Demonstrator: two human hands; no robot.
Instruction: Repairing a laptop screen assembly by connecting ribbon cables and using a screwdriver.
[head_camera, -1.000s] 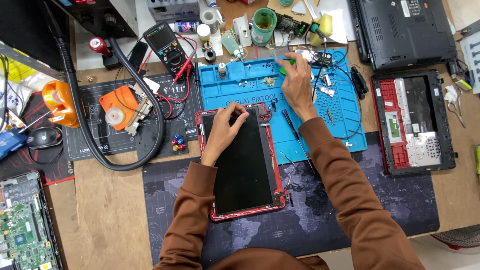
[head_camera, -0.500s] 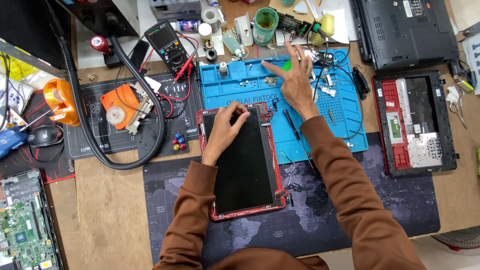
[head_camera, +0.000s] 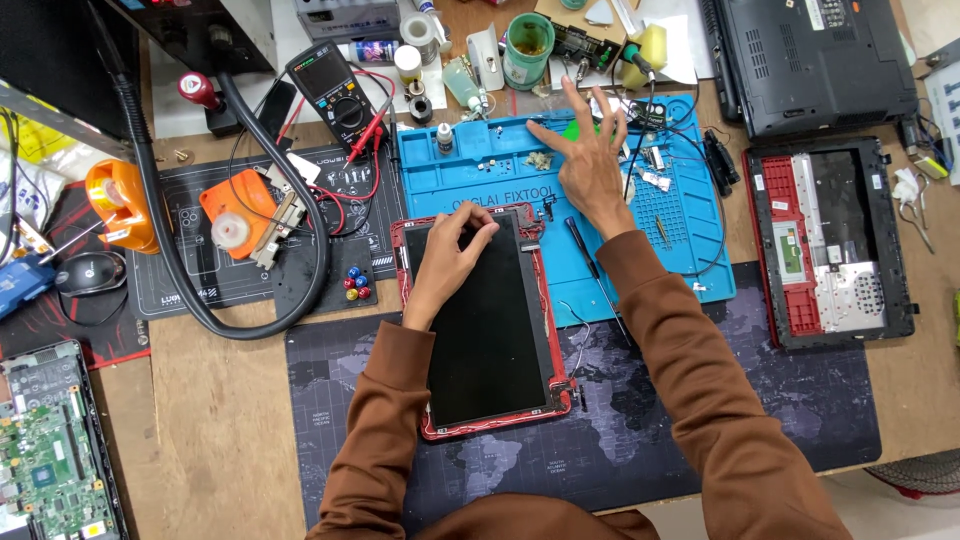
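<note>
A red-framed laptop lid with a black screen panel (head_camera: 490, 330) lies face up on a dark mat with a map print (head_camera: 640, 440). My left hand (head_camera: 450, 255) rests on the panel's upper left part, fingers curled at its top edge. My right hand (head_camera: 588, 160) hovers over the blue silicone work mat (head_camera: 690, 240) with its fingers spread and nothing in them, just above a small green piece (head_camera: 574, 130). A thin black screwdriver (head_camera: 590, 265) lies beside the lid's right edge. Both arms wear brown sleeves.
A multimeter (head_camera: 330, 90) with red leads, an orange tool (head_camera: 240, 215), a thick black hose (head_camera: 170, 260) and an orange tape dispenser (head_camera: 120, 205) sit left. A green cup (head_camera: 530, 45) stands behind. A black laptop base (head_camera: 810, 60) and red keyboard frame (head_camera: 835, 245) lie right; a circuit board (head_camera: 50, 460) lower left.
My right hand drew back from the far edge of the blue mat and spread its fingers wide. My left hand stayed on the panel's top.
</note>
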